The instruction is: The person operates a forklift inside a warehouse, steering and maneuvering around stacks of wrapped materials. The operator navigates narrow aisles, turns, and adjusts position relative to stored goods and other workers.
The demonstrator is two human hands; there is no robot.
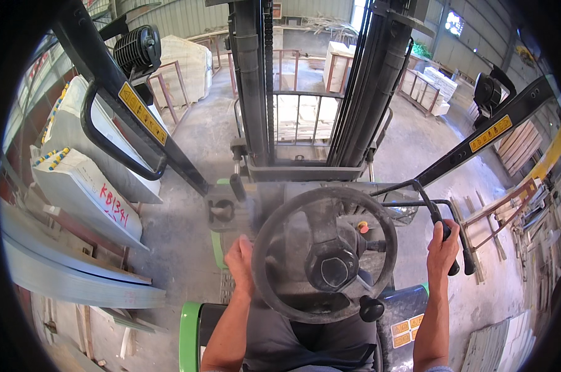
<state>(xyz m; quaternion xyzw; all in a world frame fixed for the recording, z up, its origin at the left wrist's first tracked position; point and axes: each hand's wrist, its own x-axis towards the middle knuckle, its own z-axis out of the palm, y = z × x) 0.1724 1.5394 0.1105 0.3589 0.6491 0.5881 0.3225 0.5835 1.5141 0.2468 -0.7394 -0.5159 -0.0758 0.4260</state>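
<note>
I am seated in a forklift behind its black steering wheel (263, 226). My left hand (239, 263) is closed just at the left edge of the wheel rim; what its fingers hold, if anything, is hidden. My right hand (442, 251) is wrapped round the black handle of a control lever (434, 212) to the right of the wheel. Another bent lever (469, 263) with a black grip stands close beside that hand. On the wheel's lower right a round spinner knob (371, 308) is untouched.
The dark mast (251, 80) rises ahead, with a load backrest (305, 96) and pale stacked slabs beyond it. Large stone slabs (97, 198) lean at the left. A red-brown rack (503, 214) and stacked panels (500, 344) are on the right.
</note>
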